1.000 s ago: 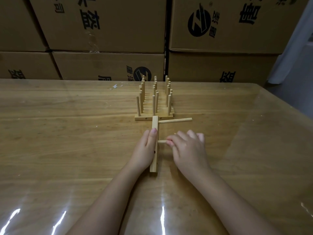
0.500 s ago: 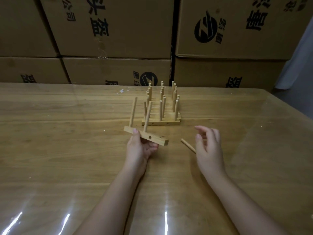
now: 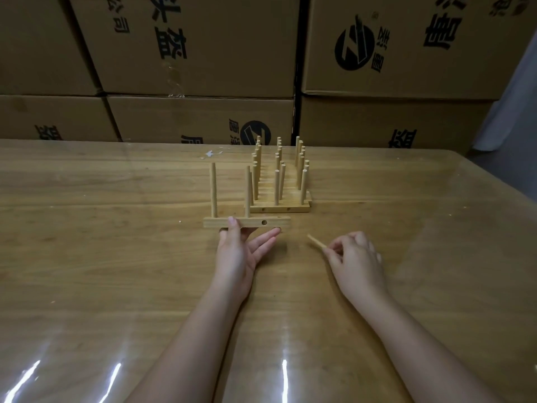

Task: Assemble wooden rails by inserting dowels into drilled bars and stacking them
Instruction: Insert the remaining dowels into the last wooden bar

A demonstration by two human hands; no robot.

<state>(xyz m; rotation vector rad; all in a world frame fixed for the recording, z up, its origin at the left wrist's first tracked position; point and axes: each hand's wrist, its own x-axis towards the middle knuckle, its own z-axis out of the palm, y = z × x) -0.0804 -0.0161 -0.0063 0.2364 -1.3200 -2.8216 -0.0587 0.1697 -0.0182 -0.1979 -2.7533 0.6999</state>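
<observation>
My left hand (image 3: 236, 251) holds a drilled wooden bar (image 3: 270, 221) level just above the table, thumb on its front face and fingers under it. Two dowels (image 3: 214, 190) stand upright in the bar's left and middle holes; an open hole shows near its right end. My right hand (image 3: 356, 261) pinches one end of a loose dowel (image 3: 315, 242), which points up and left toward the bar. Behind the bar, a row of finished rails (image 3: 280, 209) with several upright dowels stands on the table.
The wooden table (image 3: 116, 257) is covered by a glossy clear sheet with glare streaks near the front. Stacked cardboard boxes (image 3: 203, 53) form a wall along the far edge. A white scrap (image 3: 212, 153) lies near the back.
My left hand turned the bar from lying flat to dowels-up and brought it level in front of the finished rails. My right hand left the bar and picked up a loose dowel.
</observation>
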